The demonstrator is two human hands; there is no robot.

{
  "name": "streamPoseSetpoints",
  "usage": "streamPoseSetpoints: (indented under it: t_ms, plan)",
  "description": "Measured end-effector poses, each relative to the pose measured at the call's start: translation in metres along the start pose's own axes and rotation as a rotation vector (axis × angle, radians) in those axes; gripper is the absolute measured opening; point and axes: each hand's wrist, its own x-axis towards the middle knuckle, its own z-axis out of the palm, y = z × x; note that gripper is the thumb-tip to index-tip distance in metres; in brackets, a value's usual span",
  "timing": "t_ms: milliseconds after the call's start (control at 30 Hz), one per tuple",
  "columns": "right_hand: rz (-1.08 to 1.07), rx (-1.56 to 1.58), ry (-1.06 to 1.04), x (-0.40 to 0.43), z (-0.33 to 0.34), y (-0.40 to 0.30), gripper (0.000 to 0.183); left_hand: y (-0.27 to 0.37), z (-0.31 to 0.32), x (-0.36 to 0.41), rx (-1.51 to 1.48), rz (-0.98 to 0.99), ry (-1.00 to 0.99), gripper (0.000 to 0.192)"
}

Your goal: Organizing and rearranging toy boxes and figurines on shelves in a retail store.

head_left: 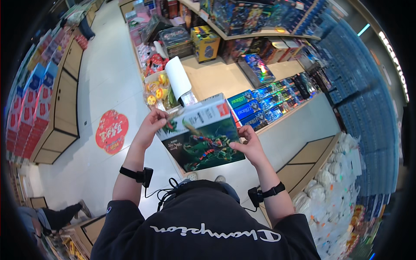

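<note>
A large toy box with dark green artwork and a white band is held between my hands, tilted, in front of my body. My left hand grips its upper left corner, thumb on the near face. My right hand grips its right side, with the thumb at the front edge and the fingers around the side. Beyond the box lie a white paper roll and a tray of yellow toys. Rows of shiny toy boxes stand just to the right of the held box.
A wooden display counter carries a yellow box and a dark blue box. Cabinets with red and white boxes stand at the left. White plastic-wrapped goods lie at the lower right. Another person is at the lower left.
</note>
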Motion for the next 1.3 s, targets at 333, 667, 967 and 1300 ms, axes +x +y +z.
streamPoseSetpoints:
  t_ms: [333, 667, 967, 1300]
  plan:
    - [-0.329, -0.401, 0.307, -0.15, -0.013, 0.005, 0.048, 0.011, 0.116, -0.053, 0.684, 0.344, -0.281, 0.062]
    - [0.016, -0.206, 0.72, -0.275, 0.0, 0.059, 0.046, -0.049, 0.146, -0.143, 0.237, -0.121, -0.184, 0.041]
    - [0.203, 0.324, 0.349, -0.259, 0.031, 0.073, 0.03, -0.063, 0.12, -0.176, 0.143, -0.39, -0.072, 0.03]
    - [-0.071, -0.034, 0.262, -0.266, 0.022, 0.068, 0.083, -0.04, 0.113, -0.196, 0.323, -0.207, -0.225, 0.079]
